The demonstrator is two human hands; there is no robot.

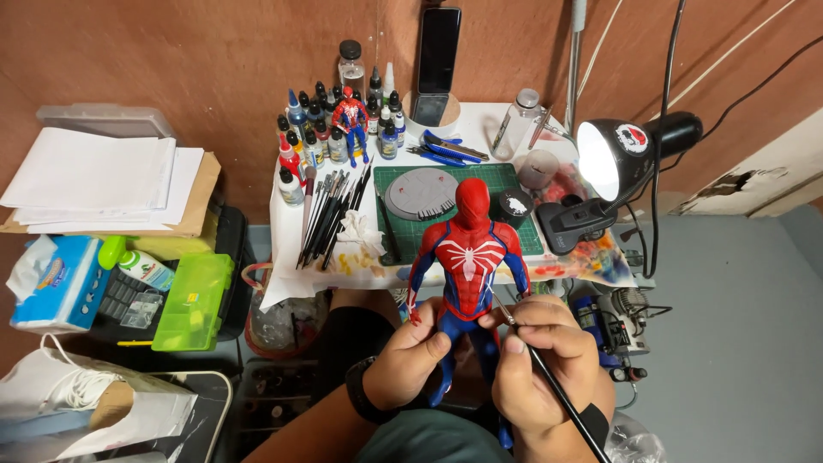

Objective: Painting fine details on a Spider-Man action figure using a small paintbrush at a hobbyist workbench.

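Over our lap, our left hand (417, 356) wraps its fingers shut around the upright figure (467, 266) at the hips. Our right hand (540, 360) pinches a thin brush (549, 377), whose tip touches the figure's side, just above our right fingers.

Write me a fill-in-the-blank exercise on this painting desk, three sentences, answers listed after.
1. The left hand grips the red and blue figure by its ____.
2. The right hand holds a thin ____ against the figure.
3. The lit lamp stands to the ____ of the green cutting mat.

Missing words: legs; brush; right
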